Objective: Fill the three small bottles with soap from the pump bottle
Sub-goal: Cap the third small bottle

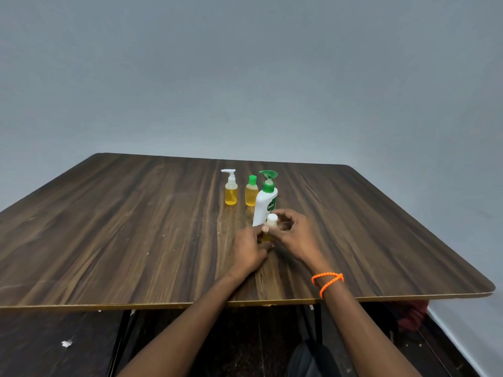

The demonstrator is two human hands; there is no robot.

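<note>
A white pump bottle [265, 204] with a green pump head stands mid-table. Left of it stand two small bottles of yellow soap: one with a white pump top [231, 193], one with a green cap [251, 193]. In front of the pump bottle, my left hand [249, 250] grips the body of a third small bottle [268, 235] holding yellow liquid. My right hand [292, 235] pinches its white cap [271, 220] from the right. The third bottle's body is mostly hidden by my fingers.
The wooden table [136, 227] spreads wide on both sides of the bottles. Its near edge runs just below my wrists. A grey wall rises behind. A dark floor with a black bag [313, 357] lies under the table.
</note>
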